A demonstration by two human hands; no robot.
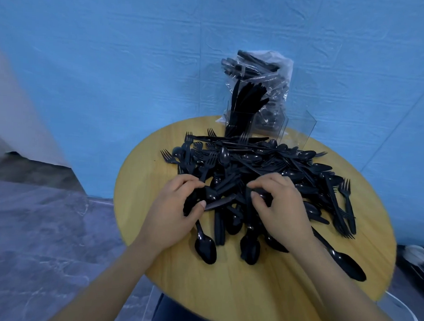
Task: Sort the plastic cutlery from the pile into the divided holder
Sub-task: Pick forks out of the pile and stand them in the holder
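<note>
Nearest me, on the bare wood of the round bench [225, 293], a few spoons have slid out of the pile [253, 176], and both my hands sit on the pile's near edge. My left hand [178, 207] is curled round a small bundle of black pieces, thumb pressed on what looks like a knife; one spoon [204, 246] trails out below it, though I cannot tell whether it is in the grip. My right hand [281, 208] has its fingers bent over the pile and pinches a piece at the fingertips [254, 194]; which sort it is I cannot tell. To do this step well, I judge I should gather only one sort per handful, line up the handles in the left hand, and lift clear so tangled fork tines do not drag neighbours off the pile. Beyond the pile, at its far edge, stands the clear divided holder [267, 126]: its left compartment already holds upright knives [241, 106], the right one looks empty. Behind the holder a plastic bag [269, 76] of more cutlery leans on the blue wall [113, 61].
</note>
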